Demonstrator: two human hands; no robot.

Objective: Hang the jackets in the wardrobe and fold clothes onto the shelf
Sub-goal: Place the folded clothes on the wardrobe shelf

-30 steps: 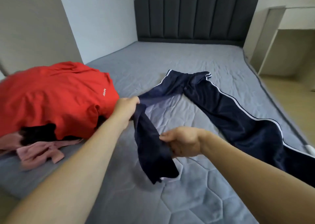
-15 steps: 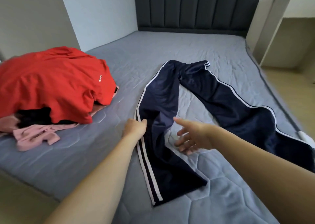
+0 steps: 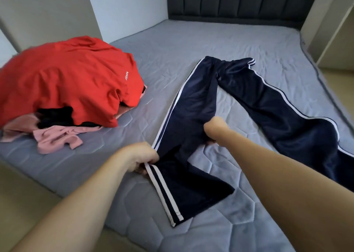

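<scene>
Navy track pants (image 3: 197, 106) with white side stripes lie spread on the grey mattress (image 3: 191, 41), legs apart in a V. My left hand (image 3: 139, 157) grips the striped outer edge of the near leg low down. My right hand (image 3: 215, 128) grips the inner edge of the same leg, its fingers hidden in the fabric. The other leg (image 3: 287, 117) runs off to the right edge of view.
A pile of clothes sits at the left of the bed: a red garment (image 3: 67, 81) on top, black fabric (image 3: 55, 115) and pink fabric (image 3: 55, 138) under it. A dark padded headboard (image 3: 239, 0) stands at the back. A pale cabinet (image 3: 333, 25) is at the right.
The near leg, first held up bunched, was laid flat on the mattress. My right hand, open half a second ago, has closed on the leg's inner edge; my left slid down the striped edge.
</scene>
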